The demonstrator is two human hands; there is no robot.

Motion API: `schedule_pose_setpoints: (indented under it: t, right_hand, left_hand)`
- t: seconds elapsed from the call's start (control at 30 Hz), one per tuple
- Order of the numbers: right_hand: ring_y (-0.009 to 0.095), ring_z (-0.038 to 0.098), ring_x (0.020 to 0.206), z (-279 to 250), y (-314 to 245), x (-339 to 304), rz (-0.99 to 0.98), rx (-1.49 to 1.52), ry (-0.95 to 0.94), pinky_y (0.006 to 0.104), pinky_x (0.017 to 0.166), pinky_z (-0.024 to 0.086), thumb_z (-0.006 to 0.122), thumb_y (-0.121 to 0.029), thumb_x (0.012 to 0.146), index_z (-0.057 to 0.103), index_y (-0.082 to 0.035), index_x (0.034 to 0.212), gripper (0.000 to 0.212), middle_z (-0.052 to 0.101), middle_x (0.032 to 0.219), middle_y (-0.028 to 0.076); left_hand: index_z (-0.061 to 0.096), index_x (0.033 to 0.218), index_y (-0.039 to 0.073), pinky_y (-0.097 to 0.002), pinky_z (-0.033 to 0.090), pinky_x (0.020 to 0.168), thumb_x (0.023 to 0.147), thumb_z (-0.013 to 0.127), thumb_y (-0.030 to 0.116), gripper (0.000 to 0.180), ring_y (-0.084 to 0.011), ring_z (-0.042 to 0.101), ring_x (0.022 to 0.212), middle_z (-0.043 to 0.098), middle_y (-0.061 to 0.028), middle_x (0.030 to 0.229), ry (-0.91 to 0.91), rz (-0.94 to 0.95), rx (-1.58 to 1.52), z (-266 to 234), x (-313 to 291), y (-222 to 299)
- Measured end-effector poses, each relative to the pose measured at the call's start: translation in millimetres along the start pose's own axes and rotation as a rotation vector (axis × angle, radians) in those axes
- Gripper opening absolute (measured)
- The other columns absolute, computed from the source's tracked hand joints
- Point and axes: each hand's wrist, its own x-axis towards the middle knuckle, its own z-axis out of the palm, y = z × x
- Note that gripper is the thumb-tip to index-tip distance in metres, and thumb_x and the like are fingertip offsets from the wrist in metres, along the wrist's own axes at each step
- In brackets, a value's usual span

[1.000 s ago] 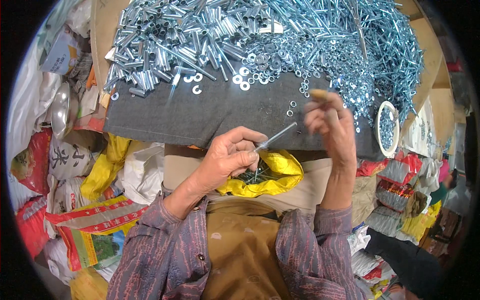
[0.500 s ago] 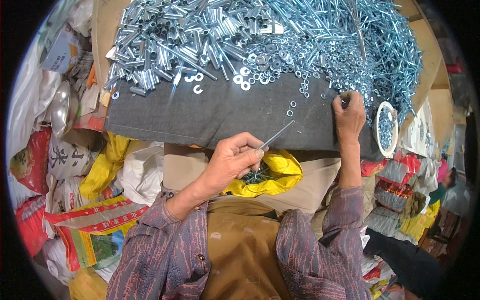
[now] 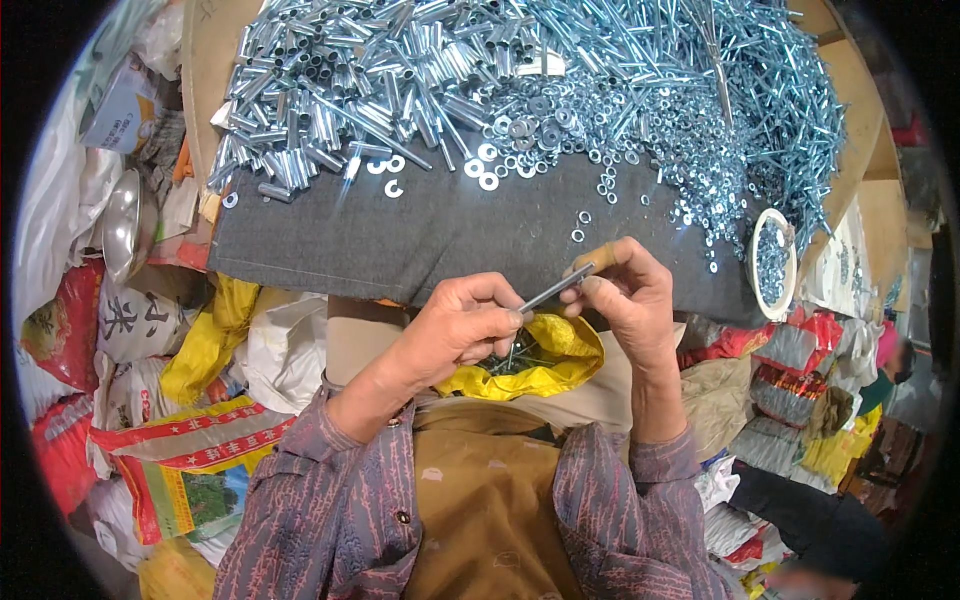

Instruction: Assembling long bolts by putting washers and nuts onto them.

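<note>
Between the thumb and fingers of my left hand is a thin metal rod, tilted up to the right. My right hand closes in a pinch at the rod's upper end; whatever small piece its fingertips hold there is hidden. Below both hands, an open yellow bag sits in my lap with several metal rods inside. Small washers and nuts lie heaped beyond my right hand. Two loose rings rest on the dark cloth just past the rod.
Short metal tubes are piled at the far left of the table, and thin rods at the far right. A white bowl of small parts stands tilted at the right edge. Stuffed sacks crowd both sides.
My right hand has come from the pile of small nuts, back and to the left, to the rod's end. My left hand keeps the rod, now tilted slightly lower.
</note>
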Motion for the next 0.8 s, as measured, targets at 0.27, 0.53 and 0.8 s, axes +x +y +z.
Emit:
schedule_pose_setpoints:
  t: [0.27,0.53,0.8]
  right_hand:
    - [0.017,0.067,0.077,8.7,0.3,-3.6,-0.01,0.088,0.032,0.0279,0.068,0.058,0.061,0.001,0.087,0.056,0.003,0.095,0.01,0.066,0.093,0.016]
    - [0.012,0.062,0.073,35.0,18.2,-16.5,0.147,0.163,-0.112,0.0227,0.061,0.051,0.064,-0.003,0.086,0.058,0.001,0.097,0.013,0.065,0.091,0.01]
    - [0.015,0.063,0.082,23.7,5.2,-14.8,-0.018,0.047,-0.07,0.0288,0.076,0.052,0.061,-0.005,0.089,0.051,0.005,0.121,0.035,0.066,0.099,0.015]
  left_hand:
    - [0.059,0.095,0.0,-0.0164,0.023,0.039,0.087,0.059,0.007,0.011,-0.0012,0.036,0.044,0.057,-0.0061,0.066,-0.014,-0.056,0.029,-5.0,-4.1,4.5]
    - [0.044,0.123,-0.003,-0.0186,0.036,0.05,0.088,0.061,0.017,0.044,-0.0054,0.047,0.058,0.06,-0.0063,0.078,0.005,0.071,0.245,8.9,-3.2,3.1]
    - [0.051,0.104,0.002,-0.0256,0.044,0.063,0.1,0.045,0.027,0.026,-0.0108,0.053,0.072,0.056,-0.0059,0.086,-0.099,0.029,-0.027,10.9,0.4,-16.2]
